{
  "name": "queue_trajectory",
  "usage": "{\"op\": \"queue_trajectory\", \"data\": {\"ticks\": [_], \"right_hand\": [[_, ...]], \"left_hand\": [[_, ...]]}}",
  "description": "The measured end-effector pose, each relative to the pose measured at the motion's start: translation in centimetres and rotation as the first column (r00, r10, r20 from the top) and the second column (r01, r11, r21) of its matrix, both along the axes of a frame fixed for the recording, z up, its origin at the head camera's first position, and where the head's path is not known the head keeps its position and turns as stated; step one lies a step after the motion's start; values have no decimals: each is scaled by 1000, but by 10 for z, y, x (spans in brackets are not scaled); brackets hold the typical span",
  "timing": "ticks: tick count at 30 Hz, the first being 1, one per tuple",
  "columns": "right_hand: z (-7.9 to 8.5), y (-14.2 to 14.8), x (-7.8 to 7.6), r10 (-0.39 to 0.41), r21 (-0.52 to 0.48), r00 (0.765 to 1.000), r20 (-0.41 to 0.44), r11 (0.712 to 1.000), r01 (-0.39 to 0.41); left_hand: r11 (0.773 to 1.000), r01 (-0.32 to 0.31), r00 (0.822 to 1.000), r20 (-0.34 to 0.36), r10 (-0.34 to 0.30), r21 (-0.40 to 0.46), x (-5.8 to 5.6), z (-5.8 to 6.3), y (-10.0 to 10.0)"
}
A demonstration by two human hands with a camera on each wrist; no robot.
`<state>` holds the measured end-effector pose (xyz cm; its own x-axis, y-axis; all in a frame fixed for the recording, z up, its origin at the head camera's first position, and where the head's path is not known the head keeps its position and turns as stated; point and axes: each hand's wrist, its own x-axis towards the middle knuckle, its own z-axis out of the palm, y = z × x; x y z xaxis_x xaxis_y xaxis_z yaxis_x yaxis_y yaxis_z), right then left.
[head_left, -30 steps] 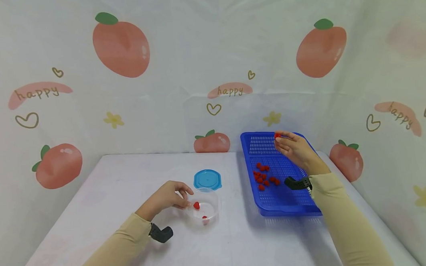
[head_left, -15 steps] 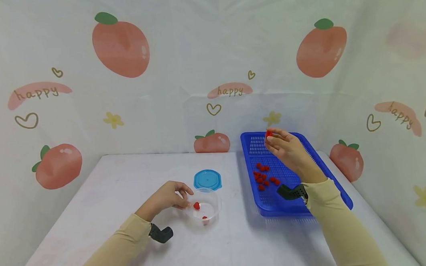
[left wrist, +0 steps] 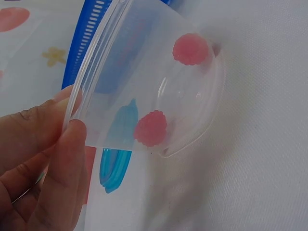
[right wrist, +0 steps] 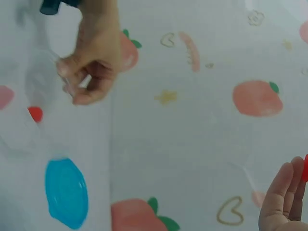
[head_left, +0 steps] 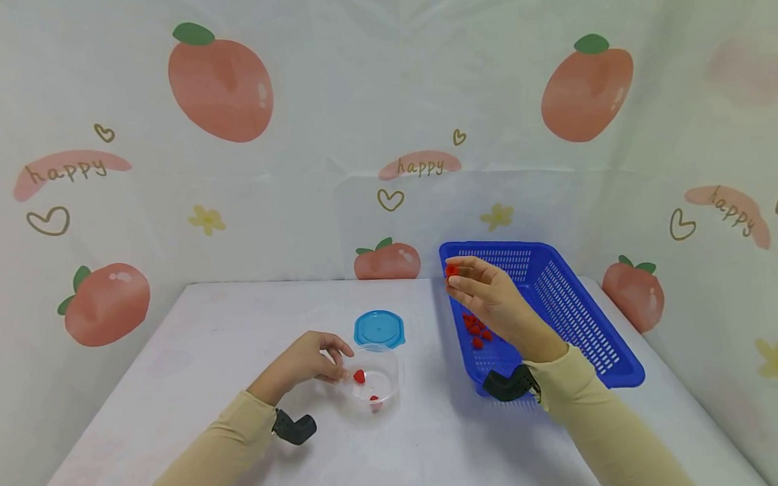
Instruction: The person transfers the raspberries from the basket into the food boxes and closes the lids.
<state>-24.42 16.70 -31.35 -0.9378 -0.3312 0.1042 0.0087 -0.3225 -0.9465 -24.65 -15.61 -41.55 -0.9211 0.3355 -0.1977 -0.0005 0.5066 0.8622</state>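
Note:
My left hand pinches the rim of a clear round plastic container standing on the table. Inside it are two red raspberries, whose bumpy surface shows through the wall in the left wrist view. A third raspberry is held between the thumb and fingertips of my right hand, raised over the left side of a blue basket. Several more raspberries lie in that basket, partly hidden behind the right hand. In the right wrist view, only an edge of the held raspberry shows.
Just behind the container, a blue lid lies on the white-covered table. The basket stands to the right, close to the patterned backdrop. Both wrists wear small black cameras.
My right hand has moved left, carrying the raspberry from the middle of the basket to its left side, and has come slightly lower. The left hand and container have stayed still.

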Motion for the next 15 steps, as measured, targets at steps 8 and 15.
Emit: {"op": "queue_trajectory", "data": {"ticks": [8,15], "right_hand": [[-18,-33,16,15,63,1000,13,998,-16],[-37,-54,26,59,109,996,64,992,-65]], "left_hand": [[1000,-10,1000,5,10,-11,1,2,1],[1000,-3,1000,0,3,-7,0,1,0]]}}
